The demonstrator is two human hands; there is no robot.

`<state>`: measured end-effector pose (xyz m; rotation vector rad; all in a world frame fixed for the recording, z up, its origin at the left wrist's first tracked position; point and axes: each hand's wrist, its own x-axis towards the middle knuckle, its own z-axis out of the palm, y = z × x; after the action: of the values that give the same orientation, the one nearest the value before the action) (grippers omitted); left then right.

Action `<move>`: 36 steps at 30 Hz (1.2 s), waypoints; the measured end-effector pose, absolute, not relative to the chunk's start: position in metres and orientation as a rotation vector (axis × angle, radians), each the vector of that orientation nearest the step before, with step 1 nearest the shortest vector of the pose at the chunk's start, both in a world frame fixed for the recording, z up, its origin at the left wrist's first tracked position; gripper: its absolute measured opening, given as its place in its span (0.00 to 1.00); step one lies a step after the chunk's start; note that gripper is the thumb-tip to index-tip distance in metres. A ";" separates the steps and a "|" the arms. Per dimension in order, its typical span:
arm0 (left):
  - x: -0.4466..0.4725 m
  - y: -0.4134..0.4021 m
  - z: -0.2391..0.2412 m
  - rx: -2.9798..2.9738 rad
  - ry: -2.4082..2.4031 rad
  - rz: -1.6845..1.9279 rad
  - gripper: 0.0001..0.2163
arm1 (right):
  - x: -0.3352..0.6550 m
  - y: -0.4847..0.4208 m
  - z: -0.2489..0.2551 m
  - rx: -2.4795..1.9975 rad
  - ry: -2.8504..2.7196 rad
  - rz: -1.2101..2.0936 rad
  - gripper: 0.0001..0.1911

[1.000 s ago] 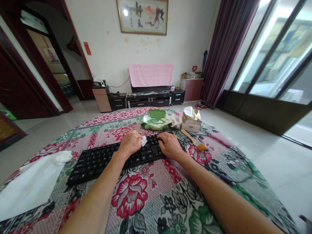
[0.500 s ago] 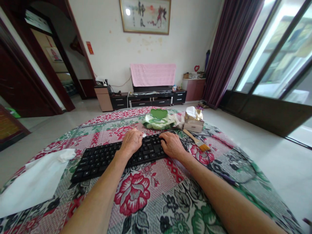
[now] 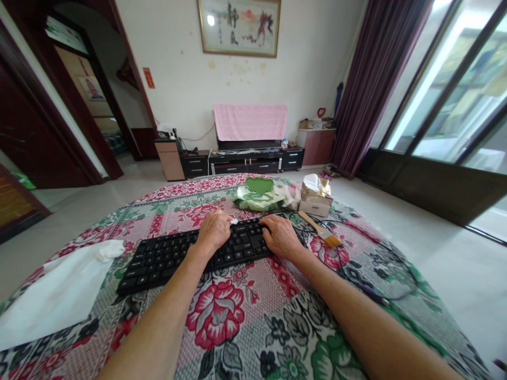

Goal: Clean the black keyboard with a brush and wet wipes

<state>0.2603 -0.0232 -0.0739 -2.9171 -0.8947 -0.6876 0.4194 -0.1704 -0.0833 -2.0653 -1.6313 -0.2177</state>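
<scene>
Taking the keyboard as the middle of the dial, with 12 o'clock straight ahead of the person, a table under a flowered tablecloth (image 3: 216, 315) in red, green, grey and black fills the foreground. Across the floor at 12 o'clock stands a low black cabinet (image 3: 229, 170), with a pink towel (image 3: 251, 121) hanging above it. A white cloth (image 3: 59, 293) lies spread on the table between 8 and 9 o'clock, its corner bunched near the keyboard.

The black keyboard (image 3: 241, 247) itself lies flat, keys up, its right end angled slightly away from the person. Near 12 o'clock sits a soft packet (image 3: 259, 198) with its green lid raised; at about 1 o'clock is a tissue box (image 3: 316, 205), a white tissue standing out of its top.

The 2 hands are over the keys. The right hand (image 3: 281, 235) rests on the right end, fingers bent, thumb a little apart; whether they grip it I cannot tell. At its 9 o'clock, the left hand (image 3: 215, 231) has its fingers curled around a white wad.

A brush (image 3: 321, 230) lies at 2 o'clock, bristles pointing towards 4. Smallest is that white wad (image 3: 234, 221), at the keyboard's far edge.
</scene>
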 end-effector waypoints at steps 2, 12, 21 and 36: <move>0.265 -0.028 -0.076 -2.947 -0.807 -0.714 0.15 | 0.419 -0.170 -0.083 -2.069 -1.634 -0.220 0.14; 0.246 -0.036 -0.068 -2.883 -0.894 -0.551 0.14 | 0.418 -0.172 -0.081 -2.080 -1.632 -0.204 0.15; 0.256 -0.057 -0.071 -2.952 -0.707 -0.525 0.16 | 0.417 -0.172 -0.081 -2.087 -1.632 -0.217 0.15; 0.248 -0.043 -0.080 -2.993 -0.713 -0.716 0.17 | 0.418 -0.171 -0.083 -2.075 -1.637 -0.234 0.14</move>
<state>0.2482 -0.0428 -0.0799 -2.9931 -0.7134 -0.7158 0.4184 -0.1707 -0.0833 -2.0754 -1.6374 -0.2340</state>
